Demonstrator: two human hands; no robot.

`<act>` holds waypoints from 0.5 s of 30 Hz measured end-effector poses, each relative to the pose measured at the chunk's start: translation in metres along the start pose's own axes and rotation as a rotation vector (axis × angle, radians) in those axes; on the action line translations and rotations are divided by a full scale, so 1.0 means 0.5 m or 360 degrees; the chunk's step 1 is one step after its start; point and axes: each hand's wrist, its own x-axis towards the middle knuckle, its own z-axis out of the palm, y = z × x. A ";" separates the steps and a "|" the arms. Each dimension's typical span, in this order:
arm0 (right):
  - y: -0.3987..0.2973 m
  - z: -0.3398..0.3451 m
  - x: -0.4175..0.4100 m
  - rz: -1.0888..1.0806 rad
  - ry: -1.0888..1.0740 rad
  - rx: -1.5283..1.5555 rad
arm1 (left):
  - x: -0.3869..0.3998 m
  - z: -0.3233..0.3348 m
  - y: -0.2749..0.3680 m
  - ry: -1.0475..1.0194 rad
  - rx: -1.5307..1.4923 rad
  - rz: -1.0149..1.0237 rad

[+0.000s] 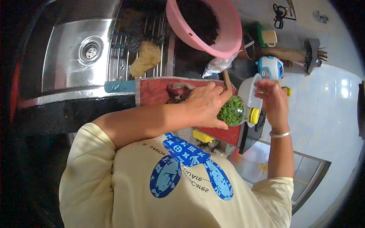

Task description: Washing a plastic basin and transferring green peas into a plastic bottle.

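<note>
My left hand (204,105) is wrapped around a clear plastic bottle (243,114) packed with chopped greens (230,111). The bottle's yellow cap (253,115) is on and points to the right. Raised beside the bottle, my right hand (272,98) is blurred, with a bangle on its wrist. Nothing shows in its fingers, which overlap the edge of a white plastic dish (251,88). A red mat (154,91) with a pale border lies under the bottle. Near my left fingers is a dark red item (178,92), partly hidden and hard to identify.
To the left are a steel sink (65,65) and a drying rack (114,71) bearing a tan fibrous scrubber (146,58). A pink basin (229,31) stands at the back, with a plastic bag (219,67) and a wooden handle (227,79) near it. A blue-and-white container (269,68) stands beyond my right hand.
</note>
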 end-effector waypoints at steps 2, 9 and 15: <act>0.006 -0.022 -0.044 -0.0186 0.0051 -0.0357 | 0.001 -0.002 -0.005 0.0012 0.0024 0.0019; -0.020 0.039 -0.121 -0.0123 -0.0081 -0.1009 | 0.009 -0.005 -0.005 -0.0035 0.0003 0.0026; -0.031 0.028 -0.114 -0.0255 -0.0242 -0.1085 | 0.009 -0.006 -0.004 -0.0034 0.0037 0.0015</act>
